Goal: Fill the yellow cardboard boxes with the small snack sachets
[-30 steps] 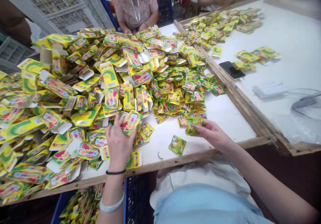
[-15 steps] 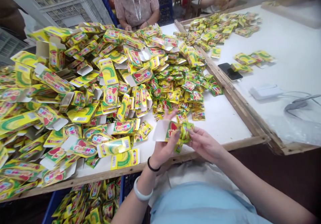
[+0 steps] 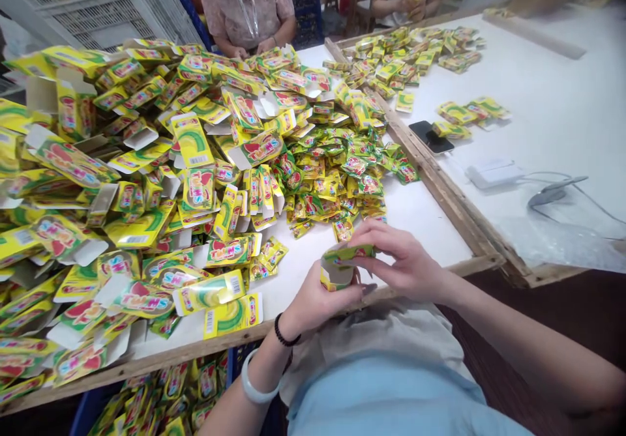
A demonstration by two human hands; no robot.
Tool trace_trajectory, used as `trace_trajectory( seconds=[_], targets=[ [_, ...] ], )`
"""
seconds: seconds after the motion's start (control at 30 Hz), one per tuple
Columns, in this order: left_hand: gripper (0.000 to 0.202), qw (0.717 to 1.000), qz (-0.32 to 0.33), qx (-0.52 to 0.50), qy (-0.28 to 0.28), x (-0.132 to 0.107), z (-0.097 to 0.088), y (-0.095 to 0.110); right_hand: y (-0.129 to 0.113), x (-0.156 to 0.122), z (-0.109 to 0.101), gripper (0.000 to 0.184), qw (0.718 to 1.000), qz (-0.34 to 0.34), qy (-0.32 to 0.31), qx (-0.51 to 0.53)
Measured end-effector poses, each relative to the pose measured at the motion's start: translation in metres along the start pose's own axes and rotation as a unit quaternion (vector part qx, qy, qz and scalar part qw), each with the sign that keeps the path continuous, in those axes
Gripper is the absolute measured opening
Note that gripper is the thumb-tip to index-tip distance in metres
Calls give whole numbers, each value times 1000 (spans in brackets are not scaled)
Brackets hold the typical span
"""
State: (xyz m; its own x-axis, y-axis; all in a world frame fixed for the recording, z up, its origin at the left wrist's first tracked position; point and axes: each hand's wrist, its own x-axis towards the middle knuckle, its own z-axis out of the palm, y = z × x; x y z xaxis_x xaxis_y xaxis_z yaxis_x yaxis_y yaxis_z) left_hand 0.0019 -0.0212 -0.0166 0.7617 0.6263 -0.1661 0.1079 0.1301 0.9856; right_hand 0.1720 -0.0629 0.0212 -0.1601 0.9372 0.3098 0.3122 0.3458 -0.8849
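Observation:
My left hand [image 3: 317,299] grips a small yellow-green carton [image 3: 337,268] from below, at the table's front edge. My right hand [image 3: 401,257] is curled over the carton's top with its fingers pressed on the flap. Whatever is inside the carton is hidden. Just beyond my hands lies a heap of small green and yellow sachets [image 3: 337,169]. To the left spreads a big pile of empty open cartons [image 3: 122,162] of the same print.
The white table [image 3: 420,211] has a wooden rim [image 3: 450,191]. A second table to the right holds a phone [image 3: 430,136], a white box with cables [image 3: 493,174] and more sachets [image 3: 415,51]. Two people sit at the far side. A blue crate [image 3: 166,397] of cartons stands below.
My left hand picked a carton from the pile and brought it to my right hand, which held sachets. The sachets are out of sight now, and my right hand covers the carton's top.

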Motion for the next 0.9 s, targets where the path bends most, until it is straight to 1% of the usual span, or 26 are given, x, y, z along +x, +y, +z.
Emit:
trace_trajectory(
  seconds=[0.03,0.1,0.13,0.17,0.2,0.23,0.27,0.3,0.37,0.4,0.43,0.47,0.53,0.57,0.6,0.63,0.67,0.7,0.73,0.77,0.8,0.83,0.87,0.9],
  targets=[
    [19,1000,1,22,-8,-2,0,1,-2,-1,-1,21,997,-1,-55,-48],
    [29,998,1,52,-24,-7,2,0,-7,-7,-2,21,979,21,-159,-128],
    [38,998,2,63,-30,-9,3,-2,-10,-10,-2,21,967,35,-198,-159],
    [49,997,1,72,-35,-10,4,-4,-12,-14,-2,21,957,45,-223,-181],
    [60,996,-1,76,-40,-11,4,-6,-14,-17,-3,22,952,52,-237,-185],
    [70,996,-6,74,-46,-12,5,-8,-14,-20,-4,22,954,61,-238,-170],
    [78,996,-13,66,-52,-12,5,-10,-14,-23,-5,23,961,70,-227,-144],
    [83,997,-22,55,-59,-13,4,-12,-12,-26,-7,24,970,74,-202,-114],
    [88,996,-35,40,-73,-13,1,-12,-6,-31,-9,19,986,60,-136,-82],
    [90,995,-41,42,-84,-14,0,-11,-3,-33,-8,15,990,43,-113,-78],
    [93,993,-48,47,-101,-14,0,-9,-1,-36,-6,15,991,25,-110,-75],
    [96,990,-52,52,-120,-15,1,-7,1,-39,-2,16,990,14,-126,-67],
    [105,987,-50,50,-144,-15,5,-4,2,-45,6,18,980,27,-194,-37],
    [109,987,-44,46,-144,-15,7,-3,1,-48,9,18,974,41,-220,-27],
    [112,989,-33,49,-135,-15,9,-2,0,-50,10,17,971,52,-231,-25],
    [114,991,-18,62,-120,-14,9,-2,0,-51,8,16,972,58,-225,-32],
    [113,991,1,90,-101,-13,7,-3,0,-51,3,15,977,59,-198,-46],
    [107,988,24,134,-77,-13,3,-5,2,-50,-7,14,984,60,-150,-70],
    [96,978,48,197,-43,-13,-4,-7,4,-48,-19,12,989,64,-78,-104],
    [82,959,67,274,5,-13,-13,-10,8,-45,-33,10,986,73,11,-151],
    [68,928,76,359,62,-14,-24,-13,12,-42,-48,12,968,85,108,-212],
    [56,886,74,441,122,-15,-36,-18,16,-38,-60,19,933,91,203,-283],
    [50,838,59,513,174,-18,-48,-22,20,-35,-67,25,891,88,277,-349],
    [49,794,37,570,210,-20,-60,-28,24,-31,-69,27,856,76,319,-400]
  ],
)
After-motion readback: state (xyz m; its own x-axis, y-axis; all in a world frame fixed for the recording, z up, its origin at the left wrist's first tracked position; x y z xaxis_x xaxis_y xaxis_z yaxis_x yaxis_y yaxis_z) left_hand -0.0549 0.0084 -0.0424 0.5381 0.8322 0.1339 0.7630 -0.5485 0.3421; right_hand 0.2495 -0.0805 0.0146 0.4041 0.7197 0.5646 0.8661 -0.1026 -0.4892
